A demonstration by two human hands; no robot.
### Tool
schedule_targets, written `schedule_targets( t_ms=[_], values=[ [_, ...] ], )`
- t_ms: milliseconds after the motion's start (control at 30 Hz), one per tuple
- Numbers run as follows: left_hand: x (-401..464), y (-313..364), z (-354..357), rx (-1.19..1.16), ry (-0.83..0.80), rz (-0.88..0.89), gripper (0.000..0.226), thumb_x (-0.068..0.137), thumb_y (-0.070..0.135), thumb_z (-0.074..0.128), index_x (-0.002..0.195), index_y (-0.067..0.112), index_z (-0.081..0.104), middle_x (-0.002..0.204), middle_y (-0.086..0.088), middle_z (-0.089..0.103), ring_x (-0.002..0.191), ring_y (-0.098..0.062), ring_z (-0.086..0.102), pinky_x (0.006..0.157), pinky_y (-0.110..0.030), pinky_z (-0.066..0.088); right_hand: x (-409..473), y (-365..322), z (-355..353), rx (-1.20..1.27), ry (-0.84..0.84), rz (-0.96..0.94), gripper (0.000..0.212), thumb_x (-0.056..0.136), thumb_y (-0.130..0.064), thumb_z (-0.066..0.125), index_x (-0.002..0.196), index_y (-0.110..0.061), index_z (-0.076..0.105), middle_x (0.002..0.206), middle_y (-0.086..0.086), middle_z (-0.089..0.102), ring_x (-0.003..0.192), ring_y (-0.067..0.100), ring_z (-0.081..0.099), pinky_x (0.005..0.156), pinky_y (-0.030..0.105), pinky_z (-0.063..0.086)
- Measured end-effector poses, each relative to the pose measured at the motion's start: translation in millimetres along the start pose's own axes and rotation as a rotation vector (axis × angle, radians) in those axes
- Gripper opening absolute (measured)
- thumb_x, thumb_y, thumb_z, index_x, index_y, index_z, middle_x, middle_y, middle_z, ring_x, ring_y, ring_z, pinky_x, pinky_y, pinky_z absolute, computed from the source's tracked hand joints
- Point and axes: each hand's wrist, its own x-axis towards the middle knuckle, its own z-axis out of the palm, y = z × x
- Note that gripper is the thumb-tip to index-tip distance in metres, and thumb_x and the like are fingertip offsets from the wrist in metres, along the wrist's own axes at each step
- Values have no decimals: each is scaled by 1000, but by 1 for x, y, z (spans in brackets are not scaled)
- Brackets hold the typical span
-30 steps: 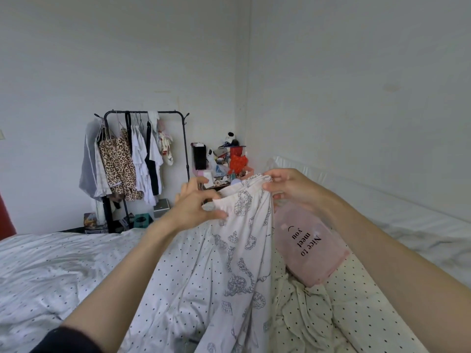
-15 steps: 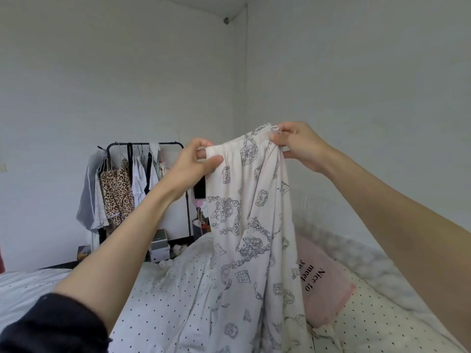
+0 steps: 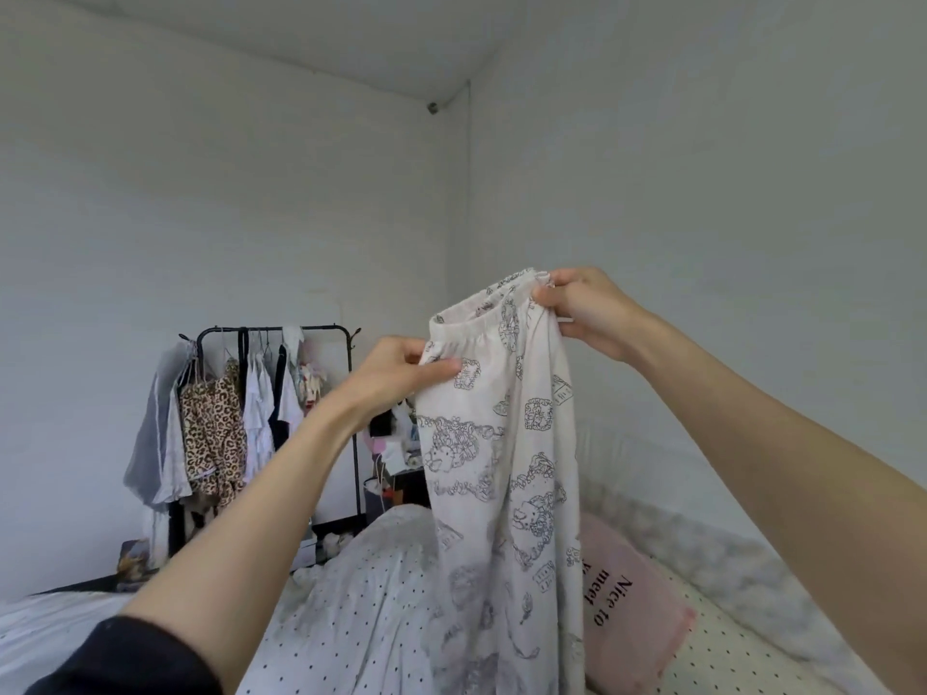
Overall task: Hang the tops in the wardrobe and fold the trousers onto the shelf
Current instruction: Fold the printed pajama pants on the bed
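Head view: both hands pinch the trousers' [image 3: 501,443] waistband, left hand [image 3: 396,373] lower at one end, right hand [image 3: 587,308] higher at the other, so the legs hang straight, probably to line them up for folding. Below the hands lie a dotted quilt [image 3: 361,604] and pink pillow [image 3: 632,624]. Beyond the left hand stands a full rack [image 3: 271,333]; no shelf shows.

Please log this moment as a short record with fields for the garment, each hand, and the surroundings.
garment: printed trousers, held up by the waistband, legs hanging down to the bed
left hand: pinches the waistband's left side
right hand: grips the waistband's right side, higher
behind: clothes rack with hung tops
bed items: pink pillow
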Motion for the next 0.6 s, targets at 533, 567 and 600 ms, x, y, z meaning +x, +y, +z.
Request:
schedule_targets(
  t_ms=[533, 567, 600],
  values=[
    [25, 41, -21, -292, 269, 90, 14, 86, 18, 66, 74, 14, 72, 73, -1, 72, 67, -13, 67, 67, -25, 55, -19, -29, -35, 214, -86, -39, 15, 91, -7, 55, 80, -11, 64, 66, -3, 68, 60, 10, 65, 63, 26, 56],
    [24, 31, -18, -297, 250, 48, 13, 85, 18, 66, 75, 13, 72, 75, -3, 73, 70, -15, 66, 71, -28, 54, -23, -19, -35, 216, -98, -7, 13, 90, -6, 56, 82, -10, 64, 69, -1, 68, 62, 11, 66, 64, 27, 56],
    [23, 23, -15, -280, 233, 11, 12, 85, 18, 66, 78, 10, 72, 78, -6, 72, 73, -18, 65, 75, -30, 54, -28, -10, -33, 213, -108, 26, 12, 90, -5, 56, 82, -9, 64, 71, 0, 69, 63, 12, 67, 64, 28, 57]
  ],
)
